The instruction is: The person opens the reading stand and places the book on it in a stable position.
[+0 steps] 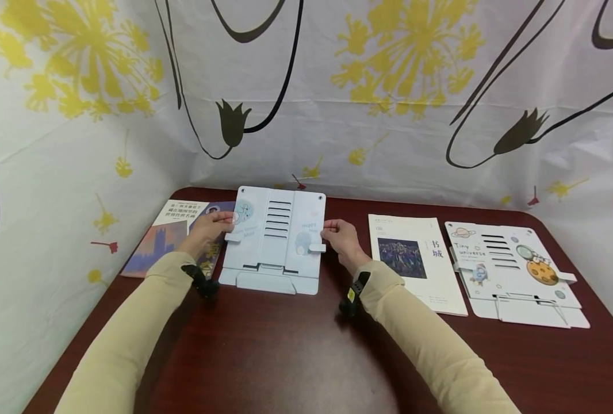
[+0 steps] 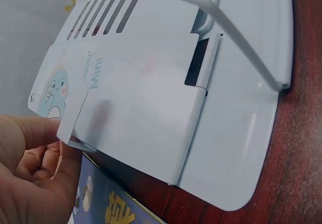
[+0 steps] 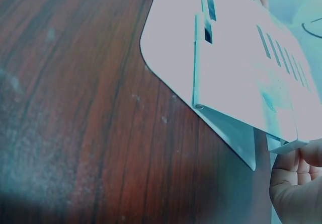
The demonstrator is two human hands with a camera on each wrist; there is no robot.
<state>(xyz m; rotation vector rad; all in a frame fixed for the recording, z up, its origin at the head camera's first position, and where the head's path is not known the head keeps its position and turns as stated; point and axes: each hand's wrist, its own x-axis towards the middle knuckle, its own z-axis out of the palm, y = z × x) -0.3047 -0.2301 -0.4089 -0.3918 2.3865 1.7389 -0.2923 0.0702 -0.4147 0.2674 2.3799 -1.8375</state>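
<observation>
A pale blue-white book stand [image 1: 279,236] with slots and small cartoon prints stands at the middle back of the table, its upper panel tilted up from its base plate in both wrist views. My left hand [image 1: 210,230] pinches the panel's left edge beside the side clip [image 2: 75,116]. On the opposite edge, my right hand [image 1: 344,238] grips the panel next to the other clip [image 1: 317,248]. A wire bar [image 2: 226,27] folds out at the lower front of the stand.
Left of the stand, books [image 1: 167,230] lie partly under my left arm. To the right are a cream book [image 1: 425,293] and a second white stand [image 1: 513,270] with space prints, lying low. A patterned cloth [image 1: 306,155] hangs behind the dark wooden table [image 1: 265,356].
</observation>
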